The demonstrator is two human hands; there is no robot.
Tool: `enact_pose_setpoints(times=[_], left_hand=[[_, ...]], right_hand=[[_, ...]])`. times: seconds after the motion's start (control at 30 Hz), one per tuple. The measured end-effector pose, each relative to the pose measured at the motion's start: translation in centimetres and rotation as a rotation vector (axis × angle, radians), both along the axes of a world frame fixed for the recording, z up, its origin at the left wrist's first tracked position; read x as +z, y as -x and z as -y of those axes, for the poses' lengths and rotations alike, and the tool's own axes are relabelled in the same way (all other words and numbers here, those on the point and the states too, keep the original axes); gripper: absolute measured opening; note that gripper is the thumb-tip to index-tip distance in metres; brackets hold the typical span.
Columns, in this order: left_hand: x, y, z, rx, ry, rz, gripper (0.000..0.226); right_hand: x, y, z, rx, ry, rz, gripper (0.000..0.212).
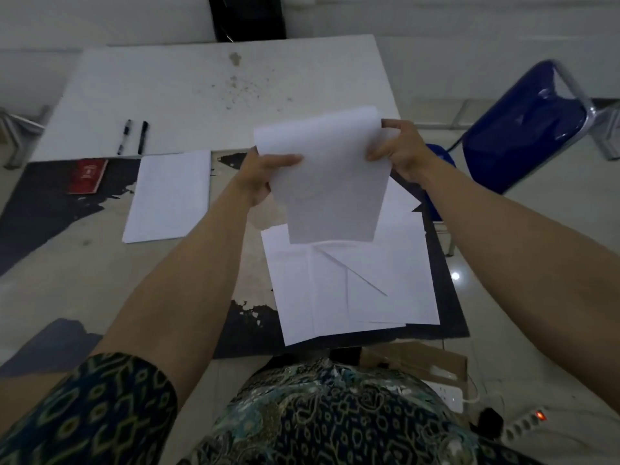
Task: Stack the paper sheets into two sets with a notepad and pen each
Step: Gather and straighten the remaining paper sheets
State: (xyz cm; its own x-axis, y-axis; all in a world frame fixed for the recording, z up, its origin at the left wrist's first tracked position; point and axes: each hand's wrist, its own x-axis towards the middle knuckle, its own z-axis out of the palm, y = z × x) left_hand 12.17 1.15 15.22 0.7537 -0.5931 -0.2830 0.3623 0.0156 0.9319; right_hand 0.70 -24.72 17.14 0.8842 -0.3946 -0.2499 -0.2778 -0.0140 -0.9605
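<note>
Both hands hold a bundle of sheets up over the loose pile

We have our left hand point(265, 176) clamped on the left edge of the lifted sheets point(330, 186) and our right hand point(399, 151) pinching the upper right edge, so each grip is closed on paper. The bundle's long axis runs from about 12 to 6 o'clock, hanging just above the loose pile point(352, 283), which lies fanned and uneven on the counter point(84, 263). The neat stack point(169, 196) sits at 9 o'clock from our hands, nearer the left one. Beyond it lie the red notepad point(88, 176) and the two pens point(134, 137), at about 10 o'clock, untouched. We judge the bundle needs squaring before it goes down.
</note>
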Motion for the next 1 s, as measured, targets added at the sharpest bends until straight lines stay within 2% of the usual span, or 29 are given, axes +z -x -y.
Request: enact_pose_setpoints(times=[0.17,0.37,0.47,0.73,0.83,0.93,0.97,1.0], left_hand=[[0.9,0.6,2.1,0.058,-0.025,0.199,0.048],[-0.3,2.4,3.3,0.142,-0.076,0.306,0.047],[-0.8,3.0,3.8,0.149,-0.047,0.324,0.048],[-1.4,3.4,4.5,0.134,-0.040,0.364,0.052],[-1.7,3.5,4.7,0.146,-0.068,0.372,0.048],[-1.9,3.6,4.7,0.107,-0.059,0.414,0.045],[-2.0,3.6,4.7,0.093,-0.059,0.427,0.044],[-2.1,3.7,4.6,0.080,-0.058,0.438,0.043]], right_hand=[[0.3,1.3,0.7,-0.093,0.082,0.064,0.051],[-0.7,2.5,1.0,-0.218,0.102,0.047,0.041],[-1.7,3.0,1.2,-0.254,0.052,0.063,0.035],[-2.4,4.8,0.5,-0.242,0.097,0.074,0.030],[-2.2,5.6,-0.5,-0.260,0.034,0.048,0.042],[-2.5,6.1,-1.2,-0.297,-0.014,0.042,0.082],[-2.7,6.2,-1.3,-0.312,-0.021,0.053,0.084],[-2.3,6.4,-1.8,-0.322,-0.024,0.046,0.077]])
